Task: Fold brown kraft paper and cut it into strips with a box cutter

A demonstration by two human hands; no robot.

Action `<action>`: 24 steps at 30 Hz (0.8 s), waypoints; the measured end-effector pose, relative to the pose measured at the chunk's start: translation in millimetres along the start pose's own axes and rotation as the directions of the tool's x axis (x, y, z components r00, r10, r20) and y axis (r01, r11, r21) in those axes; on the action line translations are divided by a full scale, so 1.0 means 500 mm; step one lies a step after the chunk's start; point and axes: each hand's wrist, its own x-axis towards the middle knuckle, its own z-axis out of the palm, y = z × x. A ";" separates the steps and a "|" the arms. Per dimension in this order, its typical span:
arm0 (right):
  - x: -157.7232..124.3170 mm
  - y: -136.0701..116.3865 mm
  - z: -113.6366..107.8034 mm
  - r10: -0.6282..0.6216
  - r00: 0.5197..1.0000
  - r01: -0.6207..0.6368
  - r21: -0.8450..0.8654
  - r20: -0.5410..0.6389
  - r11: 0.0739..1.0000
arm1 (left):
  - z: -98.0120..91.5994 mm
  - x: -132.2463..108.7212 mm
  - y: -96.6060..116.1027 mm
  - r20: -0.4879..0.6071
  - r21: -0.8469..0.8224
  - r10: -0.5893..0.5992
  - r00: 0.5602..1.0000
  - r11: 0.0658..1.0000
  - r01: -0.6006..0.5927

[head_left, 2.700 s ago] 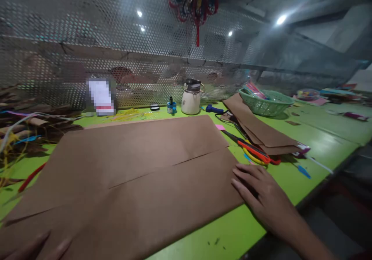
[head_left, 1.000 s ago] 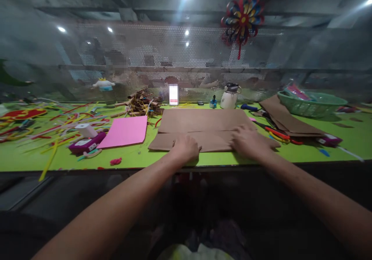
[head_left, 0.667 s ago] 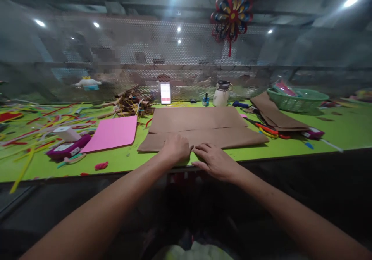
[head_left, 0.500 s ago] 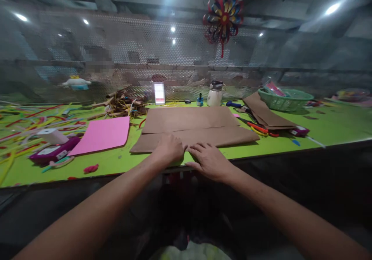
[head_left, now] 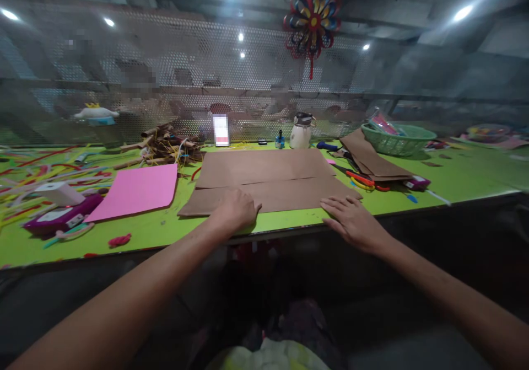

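Brown paper [head_left: 268, 171] lies under my left hand [head_left: 236, 209], whose grip I cannot tell; my right hand [head_left: 349, 219] rests outstretched at its edge. Uneven pressure could, I judge, skew it.

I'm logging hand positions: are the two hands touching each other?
No, the left hand and the right hand are apart, with part of the near edge of the brown paper showing between them.

Bare left hand [head_left: 237, 210] and right hand [head_left: 353, 224], with uncovered forearms [head_left: 136, 298] tapering toward the wrists, appear above a pale, whitish-green garment [head_left: 270, 356] with blurred yellow patches at the bottom centre of the frame.
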 end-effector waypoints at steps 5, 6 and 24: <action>-0.058 0.088 0.021 0.116 0.993 -0.116 -0.008 -0.023 0.993 | -0.006 0.001 0.004 0.051 0.101 -0.016 0.999 0.995 0.011; -0.068 0.099 0.025 0.125 0.992 -0.125 -0.004 -0.024 0.992 | -0.009 0.001 0.006 0.055 0.115 -0.012 0.998 0.993 0.006; -0.035 0.037 0.011 0.277 0.904 -0.318 -0.081 -0.325 0.945 | -0.015 -0.013 0.012 0.057 0.086 -0.110 0.992 0.991 0.105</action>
